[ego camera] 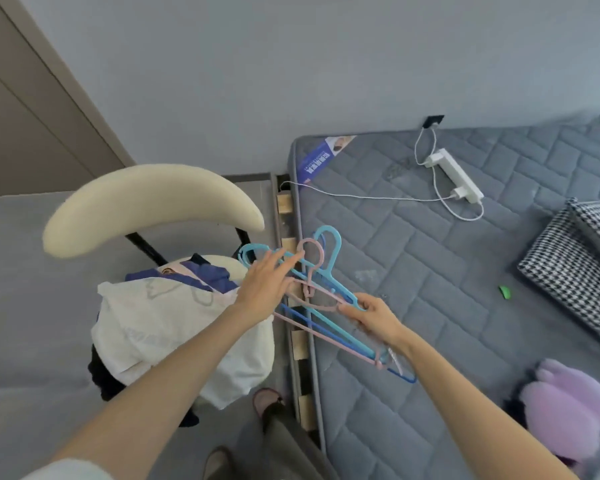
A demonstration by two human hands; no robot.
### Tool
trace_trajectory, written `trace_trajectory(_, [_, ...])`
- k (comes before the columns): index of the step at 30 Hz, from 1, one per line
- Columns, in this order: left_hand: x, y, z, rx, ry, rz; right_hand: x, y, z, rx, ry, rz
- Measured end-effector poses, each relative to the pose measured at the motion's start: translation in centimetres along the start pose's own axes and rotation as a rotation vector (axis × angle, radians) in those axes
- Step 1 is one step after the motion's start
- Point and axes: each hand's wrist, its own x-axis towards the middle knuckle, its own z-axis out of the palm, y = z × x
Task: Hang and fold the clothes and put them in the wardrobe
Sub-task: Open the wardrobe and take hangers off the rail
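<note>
right hand (pixel 371 315) is gripping the plastic hangers (pixel 327 270) mid-bar, long axis running from the hooks up top down toward the person, left hand (pixel 267 282) straight-fingered at the hook end holding nothing, clothes pile (pixel 160 323) heaped on the chair (pixel 146 202) just left

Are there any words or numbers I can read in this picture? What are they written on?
Blue label at the corner of the mattress: white writing, too blurred to read.
White garment on the chair: faint grey print, too faint to read.
Hangers and power strip: no writing shows.
So nothing here can be quoted.
</note>
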Motion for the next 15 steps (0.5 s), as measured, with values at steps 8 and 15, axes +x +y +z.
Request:
trace_trajectory(8, [7.9, 3.5, 3.7, -0.208, -0.085, 0.062, 5.0, 6.9, -4.9, 0.193, 0.305, 0.16])
trace_trajectory(15, [14.3, 3.0, 5.8, -0.25, -0.05, 0.038, 12.9, 8.9, -7.9, 0.387, 0.469, 0.153])
